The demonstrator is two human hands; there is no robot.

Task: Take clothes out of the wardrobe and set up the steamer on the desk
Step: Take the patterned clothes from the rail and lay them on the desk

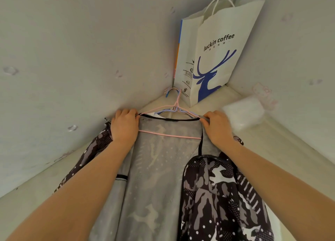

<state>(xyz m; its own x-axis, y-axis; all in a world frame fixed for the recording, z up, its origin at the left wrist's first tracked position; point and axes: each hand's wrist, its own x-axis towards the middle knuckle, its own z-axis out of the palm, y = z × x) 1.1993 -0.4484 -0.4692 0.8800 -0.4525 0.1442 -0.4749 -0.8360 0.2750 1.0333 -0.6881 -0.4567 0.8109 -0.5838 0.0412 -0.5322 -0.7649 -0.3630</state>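
Looking down from the head view: camo jacket (224,195) hung open on a pink hanger (170,136), grey mesh lining facing the camera. Left hand (125,126) had its fingers curled over the jacket shoulder on its side, right at the hanger's end. Right hand (216,127) was clamped the same way on the other shoulder. Both arms were stretched forward, hands well apart, hanger bar between them. A pale blue hanger (169,110) sat just behind the pink one, hooks together near the corner; couldn't tell what the hooks hung on. White paper bag (215,59) with a blue deer print and "luckin coffee" lettering stood behind the hangers, in the corner. Clear plastic pack (243,114) lay just beyond the right hand.
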